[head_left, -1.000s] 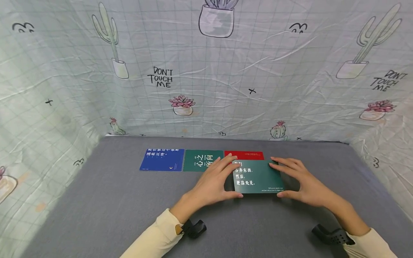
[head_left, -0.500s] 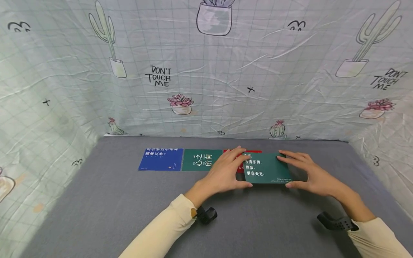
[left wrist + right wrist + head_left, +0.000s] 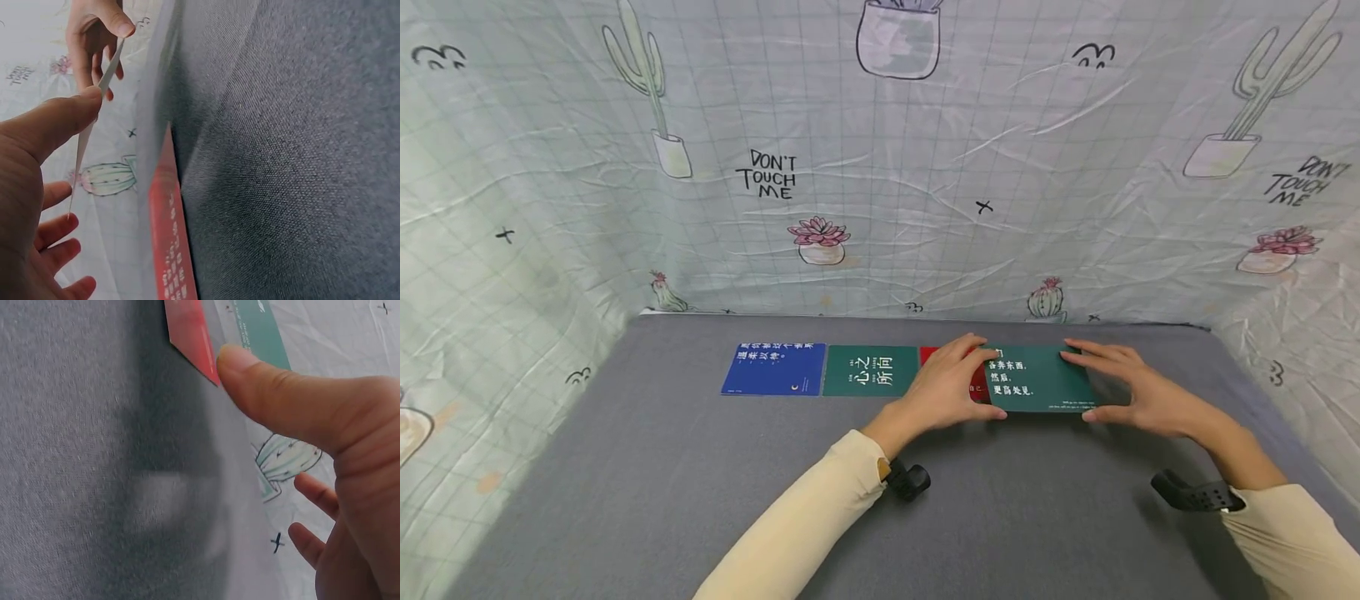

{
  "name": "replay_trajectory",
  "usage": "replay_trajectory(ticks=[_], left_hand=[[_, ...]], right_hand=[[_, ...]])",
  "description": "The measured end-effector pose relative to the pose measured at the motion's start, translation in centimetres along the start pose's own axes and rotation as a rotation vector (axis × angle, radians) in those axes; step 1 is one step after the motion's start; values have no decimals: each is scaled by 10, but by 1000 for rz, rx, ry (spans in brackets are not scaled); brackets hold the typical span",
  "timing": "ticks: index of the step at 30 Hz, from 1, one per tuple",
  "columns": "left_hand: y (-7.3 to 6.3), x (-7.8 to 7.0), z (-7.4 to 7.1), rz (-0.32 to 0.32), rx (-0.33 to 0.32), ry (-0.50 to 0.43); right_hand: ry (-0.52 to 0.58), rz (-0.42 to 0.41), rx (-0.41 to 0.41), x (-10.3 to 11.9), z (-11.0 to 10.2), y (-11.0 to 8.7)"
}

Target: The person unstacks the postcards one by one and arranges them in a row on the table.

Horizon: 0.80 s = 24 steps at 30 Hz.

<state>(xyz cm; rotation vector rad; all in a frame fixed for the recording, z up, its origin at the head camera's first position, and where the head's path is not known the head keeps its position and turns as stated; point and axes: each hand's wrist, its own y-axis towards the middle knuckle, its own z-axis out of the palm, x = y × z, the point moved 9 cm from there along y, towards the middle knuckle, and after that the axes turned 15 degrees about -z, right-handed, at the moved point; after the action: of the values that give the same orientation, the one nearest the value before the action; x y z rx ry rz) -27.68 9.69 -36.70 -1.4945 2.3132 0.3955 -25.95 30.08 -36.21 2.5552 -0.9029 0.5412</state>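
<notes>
My left hand [image 3: 951,383] and right hand [image 3: 1142,396] hold a green postcard [image 3: 1045,379] with white lettering between them. Each pinches one short side, thumb at the near edge and fingers at the far edge. Seen edge-on in the left wrist view, the green postcard [image 3: 83,142] is a thin pale strip raised off the table. Its left end overlaps a red card [image 3: 931,357] in the head view, and the left hand hides more of that card. The red card [image 3: 167,231] lies on the grey table, below the held postcard.
Left of the red card, a second green card [image 3: 842,371] and a blue card [image 3: 775,379] lie in a row on the grey tabletop [image 3: 737,483]. Behind the table's far edge hangs a cactus-print cloth [image 3: 910,208], which also covers both sides.
Both hands have carried the green postcard rightward and toward the far edge, from in front of the red card to its right side. The cards on the table stay put.
</notes>
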Motion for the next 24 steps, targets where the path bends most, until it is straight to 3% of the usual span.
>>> replay_trajectory(ticks=[16, 24], left_hand=[[25, -10, 25, 2, 22, 116], [33, -15, 32, -20, 28, 112]], right_hand=[[51, 70, 45, -30, -3, -7], [73, 11, 53, -38, -5, -8]])
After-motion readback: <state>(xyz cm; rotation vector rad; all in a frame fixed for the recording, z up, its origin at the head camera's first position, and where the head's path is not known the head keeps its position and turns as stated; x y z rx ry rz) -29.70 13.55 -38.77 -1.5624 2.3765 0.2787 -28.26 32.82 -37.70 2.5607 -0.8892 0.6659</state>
